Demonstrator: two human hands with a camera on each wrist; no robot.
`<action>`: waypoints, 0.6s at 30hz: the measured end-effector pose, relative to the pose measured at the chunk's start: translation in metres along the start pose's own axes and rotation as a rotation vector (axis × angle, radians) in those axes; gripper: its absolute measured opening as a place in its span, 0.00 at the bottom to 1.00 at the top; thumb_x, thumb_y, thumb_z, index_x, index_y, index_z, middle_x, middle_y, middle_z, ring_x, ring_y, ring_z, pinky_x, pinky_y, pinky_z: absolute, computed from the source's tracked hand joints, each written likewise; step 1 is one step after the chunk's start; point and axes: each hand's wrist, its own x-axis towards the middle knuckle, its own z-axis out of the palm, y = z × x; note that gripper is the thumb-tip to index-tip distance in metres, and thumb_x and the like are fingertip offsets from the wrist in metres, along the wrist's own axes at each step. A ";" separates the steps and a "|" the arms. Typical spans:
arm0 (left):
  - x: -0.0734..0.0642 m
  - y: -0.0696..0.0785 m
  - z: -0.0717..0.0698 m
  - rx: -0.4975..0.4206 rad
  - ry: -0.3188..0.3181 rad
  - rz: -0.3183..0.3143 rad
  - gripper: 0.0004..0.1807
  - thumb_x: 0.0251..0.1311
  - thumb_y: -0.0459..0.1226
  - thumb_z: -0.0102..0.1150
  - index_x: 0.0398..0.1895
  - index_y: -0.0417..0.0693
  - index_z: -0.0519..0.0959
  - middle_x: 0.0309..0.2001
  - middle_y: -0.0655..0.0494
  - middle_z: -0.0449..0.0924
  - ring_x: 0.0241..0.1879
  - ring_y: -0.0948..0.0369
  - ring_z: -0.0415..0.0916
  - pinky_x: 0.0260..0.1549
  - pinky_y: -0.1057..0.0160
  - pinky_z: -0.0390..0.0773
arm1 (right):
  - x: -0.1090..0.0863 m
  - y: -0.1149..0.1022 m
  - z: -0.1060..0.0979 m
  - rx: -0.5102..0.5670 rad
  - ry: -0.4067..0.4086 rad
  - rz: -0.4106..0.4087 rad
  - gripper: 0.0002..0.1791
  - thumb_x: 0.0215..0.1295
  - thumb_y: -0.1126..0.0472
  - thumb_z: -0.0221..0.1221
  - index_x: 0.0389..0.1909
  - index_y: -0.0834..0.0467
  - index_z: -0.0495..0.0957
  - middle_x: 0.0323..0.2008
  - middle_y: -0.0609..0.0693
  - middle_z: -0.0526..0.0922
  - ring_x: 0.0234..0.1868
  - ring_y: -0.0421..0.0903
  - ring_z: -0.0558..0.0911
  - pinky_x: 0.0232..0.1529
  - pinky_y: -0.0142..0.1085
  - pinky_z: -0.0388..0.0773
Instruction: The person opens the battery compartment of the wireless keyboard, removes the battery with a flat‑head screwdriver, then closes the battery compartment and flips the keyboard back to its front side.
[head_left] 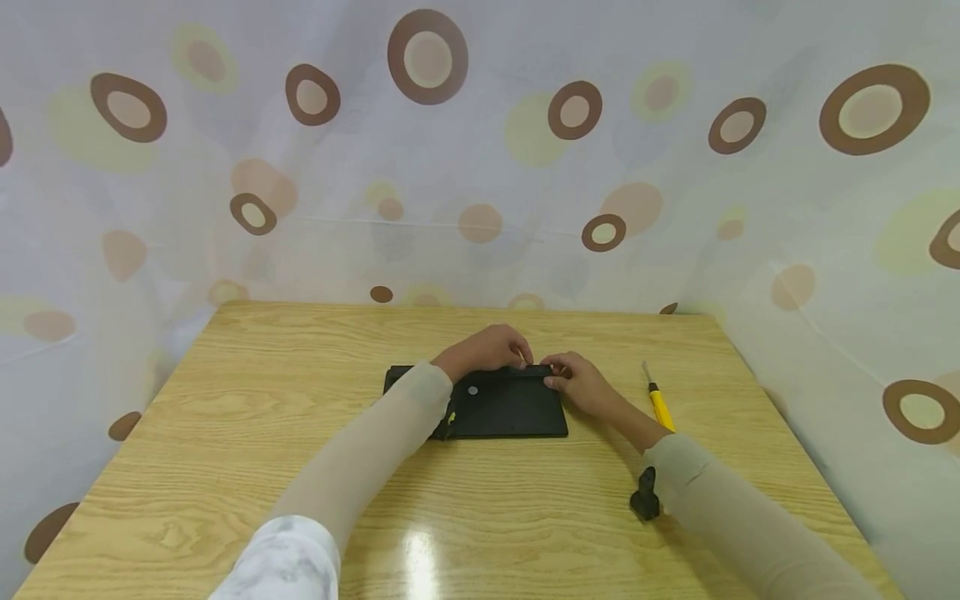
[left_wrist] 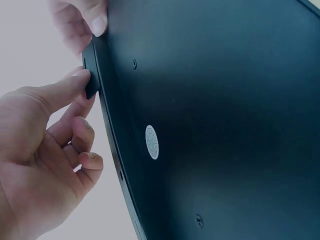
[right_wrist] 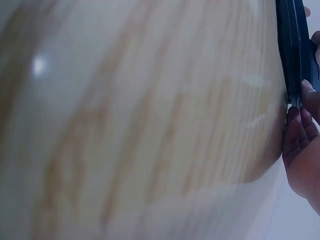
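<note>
A flat black panel (head_left: pixel 517 412) with a raised far edge lies on the table. The left wrist view shows its round silver sticker (left_wrist: pixel 152 142) and small screws, one screw (left_wrist: pixel 134 64) near the edge. With thumb and fingers my left hand (head_left: pixel 491 347) pinches a small black tab-like piece (left_wrist: pixel 91 82) against that edge; the other fingers are loosely curled. My right hand (head_left: pixel 585 385) grips the panel at its far right corner, thumb on the face and fingers behind the edge. Both hands are close together there.
To the right, a screwdriver (head_left: pixel 660 407) with a yellow handle lies on the wooden table (head_left: pixel 247 400), partly hidden by the right forearm. A patterned curtain (head_left: pixel 480 167) hangs behind the table and along its sides.
</note>
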 end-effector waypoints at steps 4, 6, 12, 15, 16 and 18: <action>0.000 0.000 0.002 0.014 0.011 -0.007 0.09 0.69 0.37 0.61 0.49 0.51 0.87 0.50 0.55 0.86 0.49 0.58 0.82 0.49 0.59 0.81 | -0.001 0.000 0.001 -0.001 0.000 0.005 0.18 0.73 0.64 0.59 0.61 0.63 0.77 0.44 0.57 0.74 0.44 0.54 0.78 0.45 0.45 0.75; -0.001 -0.001 0.004 0.007 0.012 -0.015 0.09 0.70 0.37 0.60 0.49 0.51 0.87 0.50 0.55 0.86 0.49 0.59 0.82 0.49 0.59 0.80 | -0.001 0.000 0.001 0.002 0.002 0.006 0.18 0.73 0.64 0.59 0.61 0.63 0.77 0.44 0.58 0.74 0.44 0.54 0.78 0.46 0.45 0.75; -0.001 -0.004 0.006 -0.054 0.011 -0.022 0.09 0.71 0.35 0.59 0.49 0.50 0.86 0.49 0.54 0.85 0.48 0.59 0.81 0.49 0.59 0.80 | -0.001 0.000 0.001 0.006 0.008 0.000 0.18 0.73 0.64 0.59 0.60 0.63 0.77 0.45 0.58 0.74 0.44 0.53 0.77 0.45 0.45 0.74; -0.002 -0.004 0.005 -0.088 0.007 -0.020 0.09 0.71 0.35 0.59 0.49 0.49 0.85 0.49 0.53 0.85 0.47 0.58 0.81 0.49 0.59 0.80 | -0.001 0.001 0.001 0.006 0.016 -0.002 0.17 0.72 0.64 0.60 0.60 0.63 0.77 0.45 0.58 0.75 0.43 0.53 0.77 0.46 0.45 0.74; -0.002 -0.004 0.005 -0.098 0.006 -0.018 0.09 0.71 0.35 0.59 0.49 0.48 0.85 0.49 0.53 0.85 0.48 0.58 0.81 0.49 0.59 0.80 | 0.000 0.001 0.001 0.004 0.018 -0.003 0.17 0.72 0.64 0.60 0.60 0.62 0.77 0.45 0.58 0.75 0.43 0.53 0.77 0.46 0.45 0.74; -0.002 -0.004 0.005 -0.116 0.006 -0.014 0.10 0.70 0.34 0.60 0.49 0.47 0.86 0.50 0.52 0.85 0.48 0.57 0.81 0.49 0.59 0.80 | 0.000 0.001 0.001 0.005 0.016 0.000 0.18 0.72 0.64 0.60 0.60 0.62 0.77 0.45 0.58 0.75 0.43 0.53 0.77 0.46 0.45 0.74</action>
